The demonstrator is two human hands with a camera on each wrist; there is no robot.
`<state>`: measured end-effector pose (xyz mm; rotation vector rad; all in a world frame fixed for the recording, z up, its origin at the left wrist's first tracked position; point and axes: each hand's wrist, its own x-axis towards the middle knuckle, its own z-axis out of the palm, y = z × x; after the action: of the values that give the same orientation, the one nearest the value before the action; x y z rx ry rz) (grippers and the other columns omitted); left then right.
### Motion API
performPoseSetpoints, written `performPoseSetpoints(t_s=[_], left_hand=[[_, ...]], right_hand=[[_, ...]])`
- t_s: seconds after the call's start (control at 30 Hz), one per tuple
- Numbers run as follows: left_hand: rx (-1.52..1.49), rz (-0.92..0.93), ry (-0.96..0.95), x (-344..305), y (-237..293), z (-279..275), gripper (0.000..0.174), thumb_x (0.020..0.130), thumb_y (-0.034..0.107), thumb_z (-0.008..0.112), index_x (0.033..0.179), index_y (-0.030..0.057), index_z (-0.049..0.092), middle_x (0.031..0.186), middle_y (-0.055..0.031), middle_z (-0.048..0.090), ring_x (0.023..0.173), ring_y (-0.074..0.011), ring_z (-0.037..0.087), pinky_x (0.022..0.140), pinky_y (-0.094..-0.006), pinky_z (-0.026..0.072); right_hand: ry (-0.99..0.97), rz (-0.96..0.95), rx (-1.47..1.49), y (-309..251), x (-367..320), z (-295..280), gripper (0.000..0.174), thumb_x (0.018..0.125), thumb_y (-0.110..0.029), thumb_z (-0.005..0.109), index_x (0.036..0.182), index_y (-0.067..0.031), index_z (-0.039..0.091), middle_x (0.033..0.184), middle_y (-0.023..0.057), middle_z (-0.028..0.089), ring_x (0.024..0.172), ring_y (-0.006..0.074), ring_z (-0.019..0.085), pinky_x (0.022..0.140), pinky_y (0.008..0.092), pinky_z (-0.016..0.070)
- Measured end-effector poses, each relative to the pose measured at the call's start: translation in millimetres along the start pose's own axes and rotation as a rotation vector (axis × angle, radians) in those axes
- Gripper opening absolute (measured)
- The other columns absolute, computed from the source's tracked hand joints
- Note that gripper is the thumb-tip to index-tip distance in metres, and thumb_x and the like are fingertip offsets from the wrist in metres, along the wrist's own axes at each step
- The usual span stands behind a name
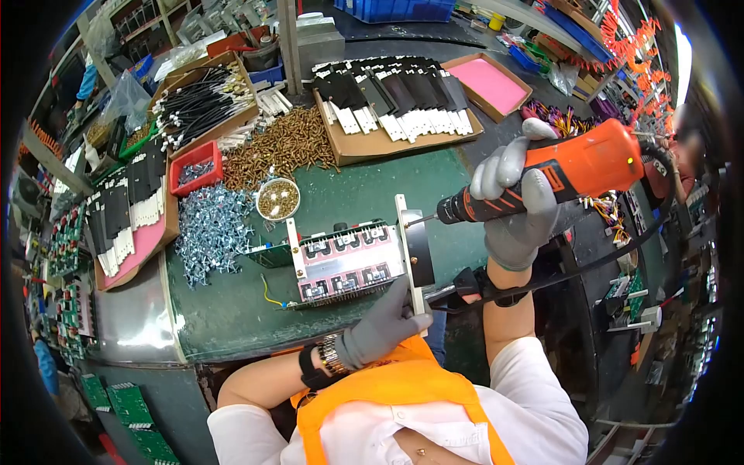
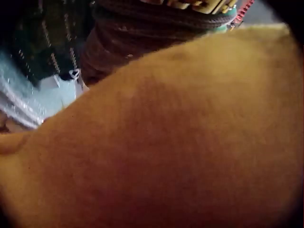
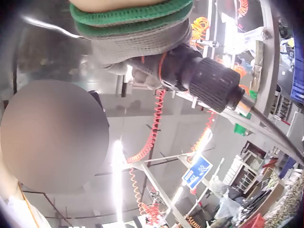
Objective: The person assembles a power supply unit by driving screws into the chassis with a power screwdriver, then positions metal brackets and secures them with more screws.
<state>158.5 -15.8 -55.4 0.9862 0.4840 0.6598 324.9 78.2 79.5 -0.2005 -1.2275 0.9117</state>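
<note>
My gloved right hand [image 1: 514, 198] grips an orange power drill [image 1: 593, 164] by its body. In the right wrist view the drill's black chuck [image 3: 214, 84] carries a long thin bit. The bit's tip meets the upper part of a black panel [image 1: 419, 256] edged with a white strip [image 1: 402, 225]. With thumb and fingers, my gloved left hand [image 1: 384, 329] pinches the strip's lower end. The panel stands against the right end of a circuit-board assembly [image 1: 345, 260] with a silvery plate and black components. An orange-brown, cloth-like surface [image 2: 166, 142] blocks most of the left wrist view.
Left of the assembly lie a pile of silvery-blue screws [image 1: 208, 236], brass-coloured parts [image 1: 291, 143] and a round tub [image 1: 277, 199]. Cardboard trays of black-and-white panels [image 1: 395, 93] stand behind and at left. The drill's black cable [image 1: 620, 252] loops down the right side.
</note>
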Motion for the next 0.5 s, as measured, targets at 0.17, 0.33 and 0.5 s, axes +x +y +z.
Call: performPoseSetpoints(t_s=[0.17,0.33,0.5], left_hand=[[0.020,-0.019,0.121,9,-14,3,0.045,0.089,0.009,0.062,0.129,0.0034,0.041,0.098,-0.0046,0.057,0.083,-0.0094,0.056,0.070,-0.0236,0.0475],[0.059,-0.166,0.090,11,-8,-1,0.045,0.091,0.019,0.061,0.129,0.0037,0.042,0.096,-0.0036,0.057,0.080,-0.0078,0.056,0.063,-0.0210,0.0459],[0.029,-0.139,0.024,14,-18,-6,0.051,0.092,0.024,0.060,0.134,0.0022,0.041,0.093,-0.0034,0.058,0.077,-0.0065,0.054,0.060,-0.0198,0.0449]], right_hand=[[0.013,-0.008,0.072,15,-1,-17,0.046,0.088,-0.014,0.056,0.129,0.0011,0.042,0.079,0.0043,0.053,0.056,0.0136,0.048,0.051,0.0310,0.0419],[0.021,0.044,0.077,20,6,-19,0.045,0.087,-0.013,0.056,0.127,0.0007,0.043,0.079,0.0044,0.054,0.055,0.0137,0.048,0.051,0.0313,0.0423],[-0.028,0.198,-0.134,23,19,10,0.043,0.087,-0.021,0.058,0.122,-0.0021,0.044,0.079,0.0020,0.050,0.054,0.0108,0.042,0.050,0.0281,0.0385]])
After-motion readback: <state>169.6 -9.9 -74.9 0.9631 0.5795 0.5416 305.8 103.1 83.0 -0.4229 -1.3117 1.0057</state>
